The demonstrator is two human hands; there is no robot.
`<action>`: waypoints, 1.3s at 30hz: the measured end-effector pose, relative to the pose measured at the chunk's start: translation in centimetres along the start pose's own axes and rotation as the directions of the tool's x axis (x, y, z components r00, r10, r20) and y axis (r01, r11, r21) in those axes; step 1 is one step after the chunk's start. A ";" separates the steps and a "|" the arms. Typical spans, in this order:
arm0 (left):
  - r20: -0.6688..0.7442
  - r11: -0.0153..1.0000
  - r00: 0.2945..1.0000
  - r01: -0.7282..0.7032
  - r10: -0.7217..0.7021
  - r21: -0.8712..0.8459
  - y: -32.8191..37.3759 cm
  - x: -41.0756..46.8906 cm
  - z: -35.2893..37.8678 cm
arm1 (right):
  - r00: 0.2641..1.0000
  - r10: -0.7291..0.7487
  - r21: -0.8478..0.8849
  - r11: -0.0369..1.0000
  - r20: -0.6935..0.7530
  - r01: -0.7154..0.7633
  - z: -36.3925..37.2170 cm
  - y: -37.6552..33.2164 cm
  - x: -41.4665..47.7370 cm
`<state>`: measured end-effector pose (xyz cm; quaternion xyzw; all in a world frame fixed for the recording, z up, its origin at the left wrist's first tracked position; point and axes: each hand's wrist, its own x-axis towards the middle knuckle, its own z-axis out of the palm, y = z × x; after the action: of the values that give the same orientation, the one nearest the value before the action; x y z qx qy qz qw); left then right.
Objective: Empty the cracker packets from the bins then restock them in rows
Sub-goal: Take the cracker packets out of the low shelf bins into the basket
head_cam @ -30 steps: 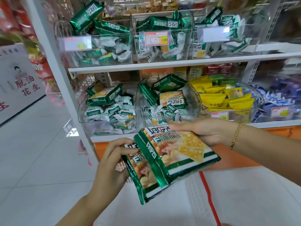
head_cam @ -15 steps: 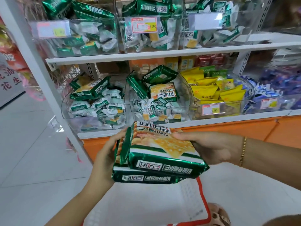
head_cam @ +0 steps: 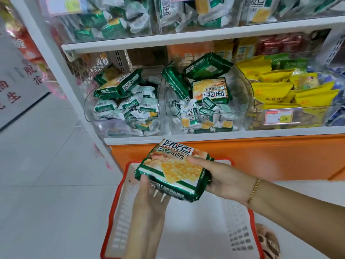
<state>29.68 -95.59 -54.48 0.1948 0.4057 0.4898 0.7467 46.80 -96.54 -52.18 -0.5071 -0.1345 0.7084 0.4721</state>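
Seen from the head camera, the left hand (head_cam: 149, 200) cupped the stacked cracker packets (head_cam: 173, 171) from beneath and the right hand (head_cam: 225, 181) clasped their side, over the basket (head_cam: 112, 212) rim. Both bins (head_cam: 123, 126) at the shelf (head_cam: 186, 136) edge sat heaped; emptying looked barely begun.

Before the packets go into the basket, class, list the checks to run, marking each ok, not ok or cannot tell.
1. Left hand supports the cracker packets from beneath: ok.
2. Right hand grips their right edge: ok.
3. White basket sits below the packets: ok.
4. Basket floor shows room: ok.
5. Clear bins emptied: not ok, they hold packets.
6. Basket's near end: cannot tell, cut off by the frame.
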 end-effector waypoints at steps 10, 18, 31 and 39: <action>-0.183 0.985 0.968 0.161 -0.170 -0.064 -2.7 3.5 -3.4 | 0.996 0.027 -0.267 0.964 0.086 -0.003 -2.6 2.6 3.8; -0.299 0.955 0.907 0.284 -0.298 -0.089 -6.0 8.3 -7.8 | 0.991 -0.095 -0.695 0.719 -0.098 0.000 -5.2 4.0 7.7; -0.561 0.968 0.790 0.228 -0.247 -0.105 -12.3 19.3 -14.8 | 0.788 -0.555 -0.950 0.008 -0.265 -0.313 -15.1 2.6 10.9; -0.639 0.974 0.736 0.167 -0.225 -0.151 -15.3 20.4 -15.8 | 0.794 -0.553 -0.949 -0.015 -0.254 -0.314 -16.2 3.1 11.8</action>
<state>29.71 -85.92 -82.89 -0.0631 0.6373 0.4620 0.6136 58.36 -93.31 -68.46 -0.8580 -0.4882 0.1519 0.0481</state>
